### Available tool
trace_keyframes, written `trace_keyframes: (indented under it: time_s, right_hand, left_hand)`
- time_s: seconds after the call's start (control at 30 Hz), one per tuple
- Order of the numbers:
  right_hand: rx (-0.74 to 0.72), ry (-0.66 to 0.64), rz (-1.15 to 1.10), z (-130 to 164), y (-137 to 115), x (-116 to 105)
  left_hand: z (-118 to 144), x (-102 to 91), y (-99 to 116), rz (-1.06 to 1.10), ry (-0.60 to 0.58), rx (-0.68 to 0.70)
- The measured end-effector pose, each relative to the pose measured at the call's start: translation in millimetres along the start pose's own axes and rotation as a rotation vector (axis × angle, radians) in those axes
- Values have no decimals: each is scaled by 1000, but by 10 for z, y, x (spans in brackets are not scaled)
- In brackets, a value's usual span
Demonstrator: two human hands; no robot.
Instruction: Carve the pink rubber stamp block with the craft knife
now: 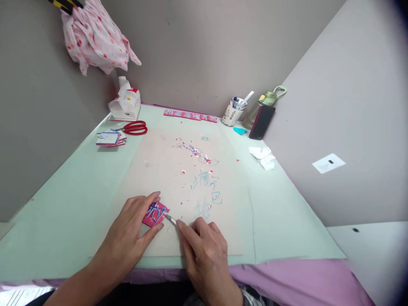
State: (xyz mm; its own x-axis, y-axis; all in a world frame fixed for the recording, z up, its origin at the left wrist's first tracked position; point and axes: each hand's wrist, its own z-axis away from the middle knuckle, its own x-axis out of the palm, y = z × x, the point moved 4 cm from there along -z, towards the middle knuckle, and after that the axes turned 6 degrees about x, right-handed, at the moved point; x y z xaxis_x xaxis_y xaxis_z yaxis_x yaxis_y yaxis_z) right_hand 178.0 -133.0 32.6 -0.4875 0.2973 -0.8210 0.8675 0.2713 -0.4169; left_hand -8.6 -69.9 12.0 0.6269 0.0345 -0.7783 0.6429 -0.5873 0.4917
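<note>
Card: small pink card point(155, 213) with blue strokes, low centre of frame, flat on the beige sheet point(159, 170)
Left hand point(135, 227): fingers pinning the card's edges; holding it down
Right hand point(204, 246): closed around a thin blade point(171, 219), seemingly a craft knife; tip touching the card's right edge
Upper left: red scissors point(135, 127); card stack point(110, 138)

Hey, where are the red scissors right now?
In the head view, the red scissors lie at the far left of the table, between the small stack of cards and the white box by the wall.
</note>
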Motion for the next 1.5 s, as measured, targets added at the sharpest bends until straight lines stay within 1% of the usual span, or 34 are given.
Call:
trace_keyframes:
  time_s: [0.17, 0.3, 0.47, 0.6, 0.7, 0.9, 1.2, 1.5]
  right_hand:
    - [-22, -1, 6, 8, -2, 6]
    - [-3, 22, 11, -4, -4, 12]
    - [-12, 61, 27, -6, -19, 6]
    - [-6, 55, 23, 5, -13, 8]
    - [8, 53, 18, 1, -26, 17]
    - [1, 92, 39, -16, -68, 32]
    - [-8, 90, 25, 3, -35, 4]
    - [-6, 90, 38, -12, -48, 27]
  left_hand:
    - [5, -4, -6, 17, -4, -11]
    - [-5, -12, 12, 1, 2, 12]
    - [-10, -10, 10, -4, 4, 2]
    - [-3, -8, -7, 11, -1, -17]
    - [-6, -13, -3, 3, -3, -5]
    - [-10, -18, 0, -3, -3, -17]
    - [-9, -31, -6, 28, -5, -47]
    - [-15, -29, 16, 7, -9, -22]
